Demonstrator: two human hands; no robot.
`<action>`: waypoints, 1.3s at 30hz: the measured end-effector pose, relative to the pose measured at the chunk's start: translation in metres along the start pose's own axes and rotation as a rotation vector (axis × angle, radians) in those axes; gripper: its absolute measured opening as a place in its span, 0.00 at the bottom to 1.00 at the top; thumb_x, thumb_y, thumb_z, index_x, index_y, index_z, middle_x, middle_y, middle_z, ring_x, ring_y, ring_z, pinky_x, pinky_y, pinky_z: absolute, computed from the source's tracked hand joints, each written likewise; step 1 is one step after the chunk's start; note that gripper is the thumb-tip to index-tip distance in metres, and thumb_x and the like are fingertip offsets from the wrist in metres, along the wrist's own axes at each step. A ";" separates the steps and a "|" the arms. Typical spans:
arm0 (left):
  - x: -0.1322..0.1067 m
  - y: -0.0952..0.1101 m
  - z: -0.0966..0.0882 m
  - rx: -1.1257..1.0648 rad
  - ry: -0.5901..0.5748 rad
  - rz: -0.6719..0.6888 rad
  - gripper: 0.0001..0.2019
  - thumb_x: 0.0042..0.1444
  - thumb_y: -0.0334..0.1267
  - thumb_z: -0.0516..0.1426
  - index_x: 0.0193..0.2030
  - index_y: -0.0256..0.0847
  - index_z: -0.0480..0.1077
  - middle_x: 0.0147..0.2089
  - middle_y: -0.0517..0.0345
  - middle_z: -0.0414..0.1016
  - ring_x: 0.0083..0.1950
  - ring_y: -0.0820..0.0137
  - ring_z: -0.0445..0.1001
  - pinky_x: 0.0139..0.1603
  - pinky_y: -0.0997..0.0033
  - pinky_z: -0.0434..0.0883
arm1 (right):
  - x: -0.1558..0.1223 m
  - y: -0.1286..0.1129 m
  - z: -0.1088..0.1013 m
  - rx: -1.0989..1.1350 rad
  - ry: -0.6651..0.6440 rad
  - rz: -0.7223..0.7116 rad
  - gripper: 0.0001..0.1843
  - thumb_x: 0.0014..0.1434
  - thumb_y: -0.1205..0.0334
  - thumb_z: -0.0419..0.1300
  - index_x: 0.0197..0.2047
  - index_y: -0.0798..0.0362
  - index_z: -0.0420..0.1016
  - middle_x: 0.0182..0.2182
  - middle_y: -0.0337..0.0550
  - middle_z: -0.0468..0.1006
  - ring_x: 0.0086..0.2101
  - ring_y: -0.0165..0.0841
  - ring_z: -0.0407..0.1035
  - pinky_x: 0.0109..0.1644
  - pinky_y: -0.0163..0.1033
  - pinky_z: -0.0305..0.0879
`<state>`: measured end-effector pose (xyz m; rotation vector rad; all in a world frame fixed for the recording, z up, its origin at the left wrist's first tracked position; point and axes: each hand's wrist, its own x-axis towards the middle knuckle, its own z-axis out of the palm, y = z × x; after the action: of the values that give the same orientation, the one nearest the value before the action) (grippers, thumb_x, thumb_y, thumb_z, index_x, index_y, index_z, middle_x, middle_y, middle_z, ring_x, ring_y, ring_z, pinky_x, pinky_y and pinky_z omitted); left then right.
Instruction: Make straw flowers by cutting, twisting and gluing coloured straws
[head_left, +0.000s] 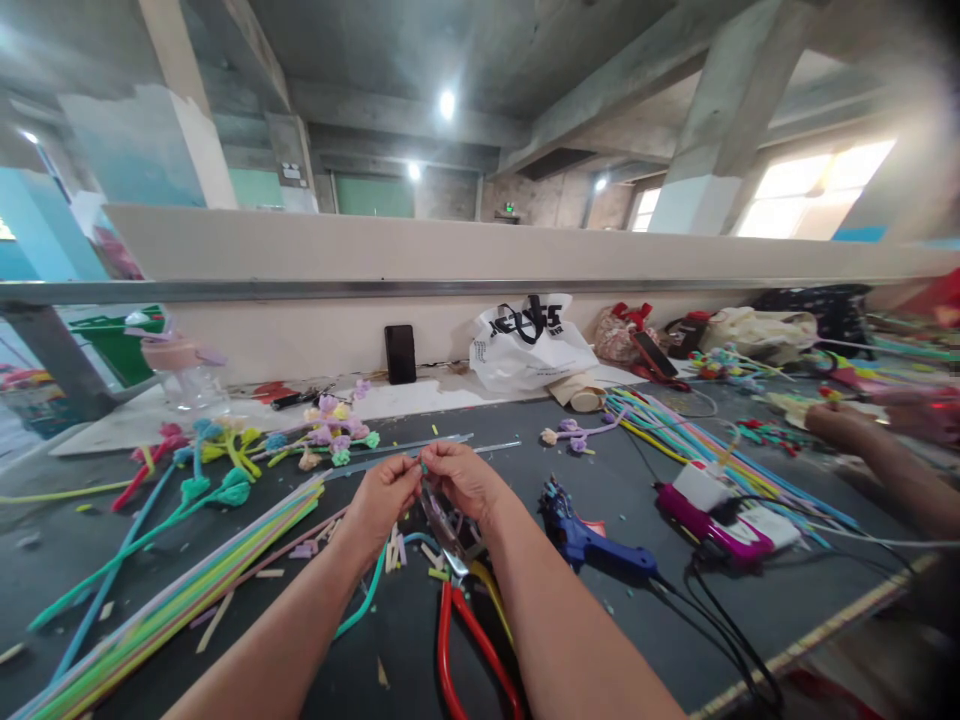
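Observation:
My left hand (384,497) and my right hand (465,478) meet over the dark table (225,640), fingertips pinched together on a small teal piece (424,466) between them. Just below my hands lie pliers with red handles (461,600) and a teal pipe cleaner (367,595). A long grey stick (420,450) lies right behind my fingers. Left of my left arm runs a bundle of coloured straws (180,590). Short cut bits are scattered under my hands.
A blue glue gun (592,535) and a pink one (720,520) lie to the right with black cords. Finished pipe-cleaner flowers (330,430) lie at the left. A white bag (529,345), a phone (400,353) and a bottle (180,370) stand by the wall. Another person's hand (847,425) works at far right.

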<state>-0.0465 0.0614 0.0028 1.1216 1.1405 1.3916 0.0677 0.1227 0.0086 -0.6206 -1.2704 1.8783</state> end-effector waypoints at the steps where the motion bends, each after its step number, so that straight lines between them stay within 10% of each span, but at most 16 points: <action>1: 0.000 0.000 0.000 0.012 0.002 0.008 0.14 0.44 0.46 0.59 0.22 0.37 0.63 0.13 0.70 0.55 0.14 0.83 0.50 0.15 0.81 0.47 | 0.000 0.001 0.000 -0.017 0.009 -0.007 0.18 0.32 0.55 0.70 0.20 0.57 0.68 0.15 0.33 0.64 0.18 0.22 0.55 0.24 0.31 0.49; 7: 0.005 -0.002 -0.003 0.044 0.084 0.046 0.11 0.44 0.43 0.58 0.26 0.38 0.63 0.16 0.69 0.61 0.14 0.82 0.53 0.14 0.81 0.49 | 0.003 0.000 0.001 -0.183 0.078 -0.095 0.18 0.41 0.48 0.63 0.20 0.55 0.67 0.15 0.31 0.61 0.18 0.23 0.52 0.23 0.32 0.48; 18: 0.005 -0.001 -0.006 0.026 0.094 0.024 0.13 0.43 0.44 0.59 0.25 0.36 0.63 0.16 0.68 0.62 0.14 0.83 0.53 0.14 0.82 0.48 | 0.007 0.004 0.012 -0.477 0.320 -0.260 0.06 0.39 0.64 0.61 0.16 0.52 0.69 0.14 0.32 0.65 0.22 0.27 0.54 0.26 0.33 0.46; 39: -0.011 0.040 -0.015 0.100 -0.203 -0.135 0.13 0.44 0.43 0.59 0.31 0.35 0.67 0.18 0.65 0.65 0.11 0.85 0.50 0.12 0.82 0.42 | 0.007 -0.012 0.004 0.040 0.244 -0.364 0.13 0.39 0.56 0.64 0.19 0.54 0.66 0.15 0.32 0.58 0.17 0.23 0.50 0.22 0.34 0.45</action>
<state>-0.0650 0.0461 0.0396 1.2037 1.1266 1.1010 0.0646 0.1284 0.0213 -0.5375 -1.0996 1.4776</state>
